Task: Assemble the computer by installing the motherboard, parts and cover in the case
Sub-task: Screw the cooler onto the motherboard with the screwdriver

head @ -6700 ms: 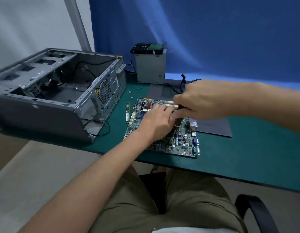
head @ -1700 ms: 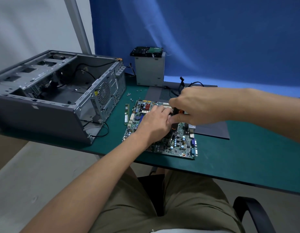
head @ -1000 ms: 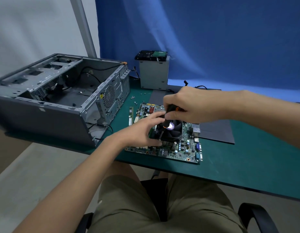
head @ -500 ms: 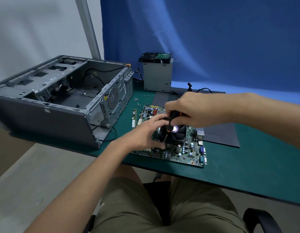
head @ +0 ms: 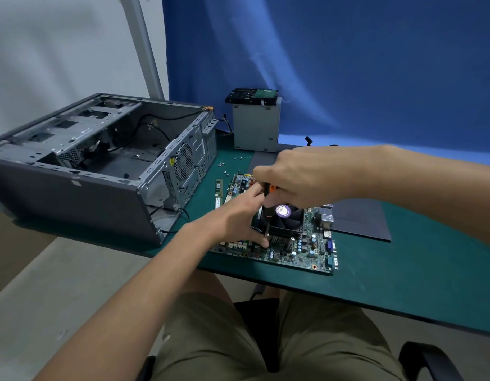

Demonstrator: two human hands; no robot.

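My right hand (head: 301,174) is closed round the screwdriver (head: 266,207) - fingers curled over the black and orange handle, which stands nearly upright. Its tip is down at the near left corner of the cooler (head: 289,220), on a screw there. My left hand (head: 235,218) grips the cooler's left side, fingers curled against it, with the thumb down by the tip of the shaft.

The cooler sits on the board (head: 301,253), and the board lies flat at the near edge of the table (head: 403,273), about halfway along, not yet in the case (head: 101,166). The case lies on its side at the left end of the table, open side up, with its rear fan grille towards the board and loose black cables inside. It is apart from the board, with bare green table between them.

A RAM stick (head: 218,188) lies just beside the board's far left corner. A few screws (head: 224,165) are scattered beyond it, between the case and the drive cage (head: 256,127). The cage stands upright at the far edge with a drive (head: 252,96) on top. The grey cover (head: 359,221) lies flat to the right of the board - whether the two touch I cannot tell, as my right arm hides part of it.
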